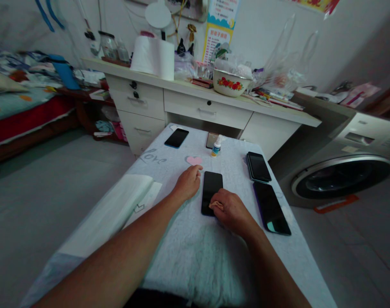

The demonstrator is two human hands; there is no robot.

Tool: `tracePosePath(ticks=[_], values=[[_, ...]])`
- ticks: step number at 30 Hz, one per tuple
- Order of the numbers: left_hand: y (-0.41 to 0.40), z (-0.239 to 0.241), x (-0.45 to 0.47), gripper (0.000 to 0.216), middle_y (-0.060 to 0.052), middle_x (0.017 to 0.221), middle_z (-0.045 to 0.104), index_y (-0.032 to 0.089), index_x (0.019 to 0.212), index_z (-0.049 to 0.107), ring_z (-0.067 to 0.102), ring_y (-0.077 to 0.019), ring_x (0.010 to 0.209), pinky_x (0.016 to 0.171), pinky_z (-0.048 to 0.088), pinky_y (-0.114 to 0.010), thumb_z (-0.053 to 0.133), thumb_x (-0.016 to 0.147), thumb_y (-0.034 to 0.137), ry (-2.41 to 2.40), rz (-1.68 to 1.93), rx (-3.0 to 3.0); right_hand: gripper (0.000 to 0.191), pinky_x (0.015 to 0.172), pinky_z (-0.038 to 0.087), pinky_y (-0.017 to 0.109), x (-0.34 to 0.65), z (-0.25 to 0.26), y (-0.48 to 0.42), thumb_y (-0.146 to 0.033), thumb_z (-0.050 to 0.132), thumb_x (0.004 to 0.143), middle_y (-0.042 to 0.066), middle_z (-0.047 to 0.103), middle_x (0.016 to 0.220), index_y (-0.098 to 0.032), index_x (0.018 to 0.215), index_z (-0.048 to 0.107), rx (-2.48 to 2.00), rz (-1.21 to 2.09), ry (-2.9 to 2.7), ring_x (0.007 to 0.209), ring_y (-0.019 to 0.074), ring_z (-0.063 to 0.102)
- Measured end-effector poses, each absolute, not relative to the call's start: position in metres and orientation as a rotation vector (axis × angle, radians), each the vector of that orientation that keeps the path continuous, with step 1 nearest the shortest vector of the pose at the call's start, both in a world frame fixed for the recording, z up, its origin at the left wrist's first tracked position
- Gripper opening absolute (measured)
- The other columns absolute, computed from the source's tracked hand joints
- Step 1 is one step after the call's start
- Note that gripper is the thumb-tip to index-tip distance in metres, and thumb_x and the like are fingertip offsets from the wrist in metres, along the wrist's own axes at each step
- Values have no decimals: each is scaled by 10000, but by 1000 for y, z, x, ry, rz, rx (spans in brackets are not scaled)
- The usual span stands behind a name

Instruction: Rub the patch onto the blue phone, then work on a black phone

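Note:
A black smartphone [211, 184] lies face up in the middle of the cloth-covered table. My right hand [231, 209] is closed on a small tan wiping cloth [217, 205], which touches the lower part of its screen. My left hand [187, 182] rests on the tablecloth just left of that phone, fingers loosely bent and holding nothing. Beyond the phone stands a small spray bottle [216, 147] with a white top and a blue and orange label. Behind the bottle, another phone [211, 140] is partly hidden.
A dark phone [177, 138] lies at the far left. On the right are stacked devices [259, 166] and a large phone [272, 208] near the table edge. White paper or cloth [111, 214] covers the left side. A desk [208, 107] and washing machine [342, 158] border the table.

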State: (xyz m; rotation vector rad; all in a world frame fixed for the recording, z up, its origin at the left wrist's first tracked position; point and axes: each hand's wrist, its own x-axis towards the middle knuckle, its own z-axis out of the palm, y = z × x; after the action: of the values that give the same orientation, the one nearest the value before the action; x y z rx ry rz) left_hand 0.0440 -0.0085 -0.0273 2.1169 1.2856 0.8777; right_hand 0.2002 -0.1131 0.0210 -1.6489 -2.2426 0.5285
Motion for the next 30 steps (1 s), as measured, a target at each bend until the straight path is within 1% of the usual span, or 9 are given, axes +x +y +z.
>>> tracePosePath(ticks=[7,13,20,30], values=[[-8,-29,44,384,-69,965,628,146,1102,565,587,-188,936,889,446,-313,428,761,34,1292,880,2128,147,633,333,216,189,13,-113,-109,520,814,16,543,780,-159,776,652,-1535,527,-2286,681,101,476],[-7,-31,45,387,-74,972,633,139,1108,568,587,-189,933,886,444,-316,431,761,39,1287,887,2120,156,662,350,228,181,10,-114,-118,512,844,26,537,774,-149,750,632,-1478,492,-2323,728,117,480],[-7,-30,45,389,-69,965,635,146,1101,571,590,-186,923,879,448,-313,424,758,36,1284,895,2105,139,689,367,226,178,8,-114,-55,535,781,20,539,807,-157,753,625,-1422,519,-2345,763,118,486],[-8,-27,43,388,-67,959,638,151,1095,570,589,-190,922,880,445,-329,427,753,36,1290,883,2111,171,693,375,225,190,18,-115,-36,530,771,20,561,798,-157,765,650,-1417,595,-2347,742,112,502]])
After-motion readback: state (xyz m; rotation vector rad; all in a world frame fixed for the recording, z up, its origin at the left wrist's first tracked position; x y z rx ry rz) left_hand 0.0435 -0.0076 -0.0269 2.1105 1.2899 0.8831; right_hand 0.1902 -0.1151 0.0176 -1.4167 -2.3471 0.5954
